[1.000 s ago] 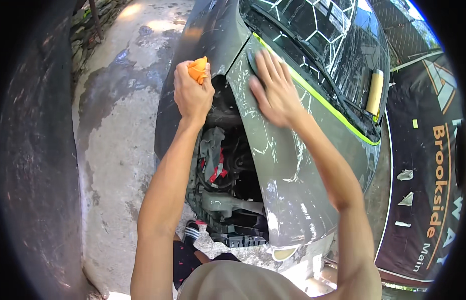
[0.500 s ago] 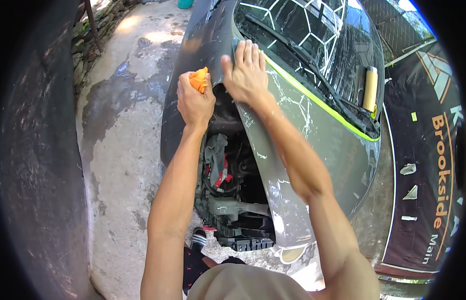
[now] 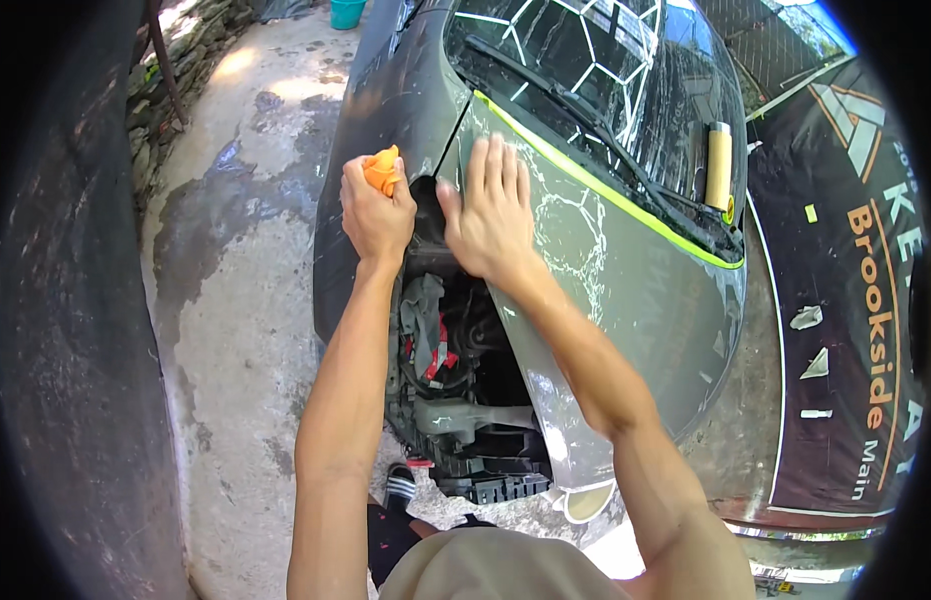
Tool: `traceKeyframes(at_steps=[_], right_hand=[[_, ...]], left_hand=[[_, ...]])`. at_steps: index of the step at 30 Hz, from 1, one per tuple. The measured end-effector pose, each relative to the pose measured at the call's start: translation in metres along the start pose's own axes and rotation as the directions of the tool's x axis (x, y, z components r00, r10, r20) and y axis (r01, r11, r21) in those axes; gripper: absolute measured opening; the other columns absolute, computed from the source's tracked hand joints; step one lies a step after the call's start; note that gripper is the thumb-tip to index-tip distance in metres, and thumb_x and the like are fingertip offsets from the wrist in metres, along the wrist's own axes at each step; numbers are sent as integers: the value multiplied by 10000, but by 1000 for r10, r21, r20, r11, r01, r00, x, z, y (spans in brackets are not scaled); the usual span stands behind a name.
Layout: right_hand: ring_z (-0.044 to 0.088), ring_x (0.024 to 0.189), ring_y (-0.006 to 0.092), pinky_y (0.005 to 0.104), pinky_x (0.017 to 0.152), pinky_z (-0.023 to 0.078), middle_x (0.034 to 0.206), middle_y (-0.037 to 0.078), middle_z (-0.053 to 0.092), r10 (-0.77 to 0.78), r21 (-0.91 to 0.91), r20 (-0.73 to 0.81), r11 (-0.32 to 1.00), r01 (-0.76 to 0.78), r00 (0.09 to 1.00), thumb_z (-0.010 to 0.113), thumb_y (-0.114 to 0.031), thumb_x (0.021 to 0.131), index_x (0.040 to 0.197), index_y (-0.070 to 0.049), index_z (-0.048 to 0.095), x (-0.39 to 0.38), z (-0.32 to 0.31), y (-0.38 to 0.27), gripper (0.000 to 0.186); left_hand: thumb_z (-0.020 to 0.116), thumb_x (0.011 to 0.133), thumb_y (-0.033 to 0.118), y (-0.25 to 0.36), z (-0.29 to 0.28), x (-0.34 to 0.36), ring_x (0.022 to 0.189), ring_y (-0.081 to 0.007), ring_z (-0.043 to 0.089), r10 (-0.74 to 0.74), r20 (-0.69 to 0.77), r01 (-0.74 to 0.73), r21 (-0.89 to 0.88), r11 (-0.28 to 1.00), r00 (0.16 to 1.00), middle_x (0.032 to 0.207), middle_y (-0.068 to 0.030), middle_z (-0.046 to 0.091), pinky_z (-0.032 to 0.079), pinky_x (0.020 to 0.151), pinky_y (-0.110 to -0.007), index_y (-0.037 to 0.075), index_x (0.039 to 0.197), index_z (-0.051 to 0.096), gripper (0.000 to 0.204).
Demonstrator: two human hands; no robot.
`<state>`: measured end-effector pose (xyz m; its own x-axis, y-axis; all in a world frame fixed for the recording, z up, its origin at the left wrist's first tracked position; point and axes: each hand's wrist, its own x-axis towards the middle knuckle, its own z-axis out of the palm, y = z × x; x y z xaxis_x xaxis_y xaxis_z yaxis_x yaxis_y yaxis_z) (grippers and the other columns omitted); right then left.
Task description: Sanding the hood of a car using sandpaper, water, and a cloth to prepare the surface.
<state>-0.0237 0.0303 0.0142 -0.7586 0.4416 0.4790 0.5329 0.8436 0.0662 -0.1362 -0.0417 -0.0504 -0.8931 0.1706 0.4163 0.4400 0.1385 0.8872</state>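
Note:
A crumpled orange cloth (image 3: 382, 170) is gripped in my left hand (image 3: 377, 222), its top poking out above the thumb. That hand rests at the inner edge of the car's dark grey fender (image 3: 353, 200). My right hand (image 3: 493, 218) lies flat on the grey hood (image 3: 650, 300), fingers extended and pointing toward the windshield, holding nothing. Whitish streaks and scuffs mark the hood around it. Between my forearms gapes the open front corner of the car, showing a grey and red bundle (image 3: 423, 325) and dark plastic parts (image 3: 465, 415).
Lime-green tape (image 3: 605, 192) runs along the hood's rear edge, below the wiper (image 3: 575, 100). A tan paper roll (image 3: 718, 172) leans on the windshield. Right of the car hangs a dark printed banner (image 3: 835, 290). A teal bucket (image 3: 346, 13) stands on the concrete (image 3: 245, 330).
My right hand has slid back toward me over the hood, away from the tape. My left hand has come slightly nearer, still holding the cloth. The view has shifted a little.

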Motion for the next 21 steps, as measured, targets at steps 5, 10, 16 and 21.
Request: traceKeyframes(at_steps=[5,10,16,21], right_hand=[[283,1495,467,563,1221,194,1574,330,346,76,35,-48,997,-75,996,407,-429,1055,1506,115,335,4,1,-4,710],[273,1500,469,561,1230,170,1593,328,309,126,-8,-1,992,-126,992,413,-442,1052,1545,101,273,20,-2,9,747],[214,1537,432,539,1252,127,1627,300,272,190,18,66,981,-192,979,390,-444,1062,1567,88,246,-6,-13,9,748],[207,1540,430,536,1254,124,1634,287,266,174,90,89,979,-182,981,368,-449,1069,1570,75,253,-6,-22,26,734]], left_hand=[[698,952,327,-1,2,6,1006,-434,628,11,-10,-11,-36,999,1000,1055,-189,639,507,828,-527,57,1132,521,370],[693,956,337,-1,1,2,1007,-437,631,-4,-3,4,-3,1000,1000,1054,-193,645,511,822,-526,57,1120,528,365],[686,961,348,2,3,7,1000,-437,637,-36,1,36,-23,999,999,1055,-187,651,509,824,-527,62,1137,525,372],[684,963,349,-1,3,9,1003,-436,638,-41,-3,41,0,999,999,1047,-184,653,509,824,-524,66,1134,524,368]])
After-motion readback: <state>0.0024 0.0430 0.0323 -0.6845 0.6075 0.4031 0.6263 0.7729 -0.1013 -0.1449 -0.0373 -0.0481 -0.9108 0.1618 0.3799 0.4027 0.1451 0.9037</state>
